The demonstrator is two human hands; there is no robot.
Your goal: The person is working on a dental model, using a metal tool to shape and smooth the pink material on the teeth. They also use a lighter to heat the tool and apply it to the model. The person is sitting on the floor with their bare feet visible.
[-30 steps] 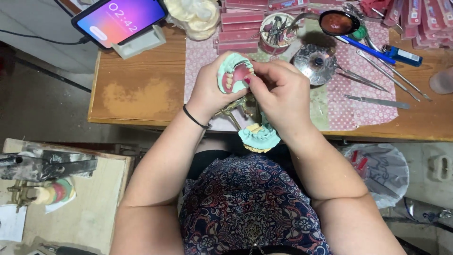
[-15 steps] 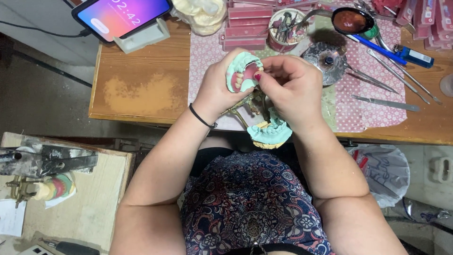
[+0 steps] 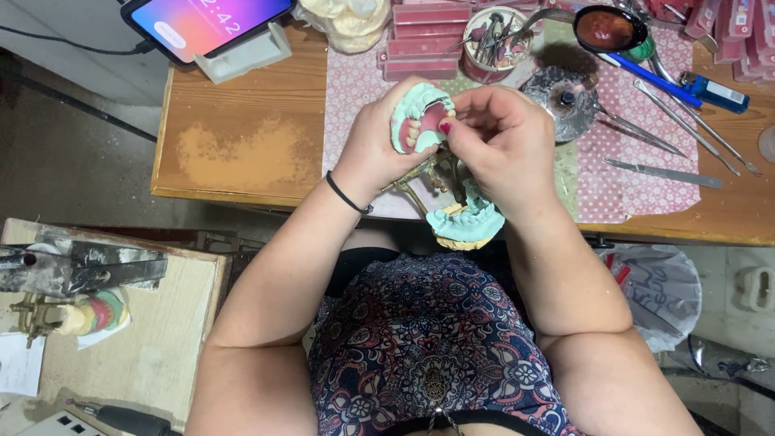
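1. Since the earlier frames both hands have shifted a little toward the far edge of the table, and the green cast they hold has turned so its tooth row faces the camera more openly.
2. Nearest, the lower green cast (image 3: 467,224) hangs on a brass hinged frame (image 3: 424,179) just over the table's front edge, above the patterned lap.
3. The left hand (image 3: 379,141), a black band on its wrist, has its fingers curled around the upper green cast (image 3: 420,117), gripping it from behind.
4. The right hand (image 3: 504,137) has its fingertips (image 3: 452,125) pinched together at the cast's pink gum ridge; whether they hold something small, I cannot tell.
5. Beyond, on the pink dotted cloth (image 3: 638,153), lie metal hand tools (image 3: 666,171), a round metal dish (image 3: 565,93) and a jar of instruments (image 3: 492,40).
6. Farthest, a phone on a stand (image 3: 214,24) stands on the wooden table (image 3: 242,145).
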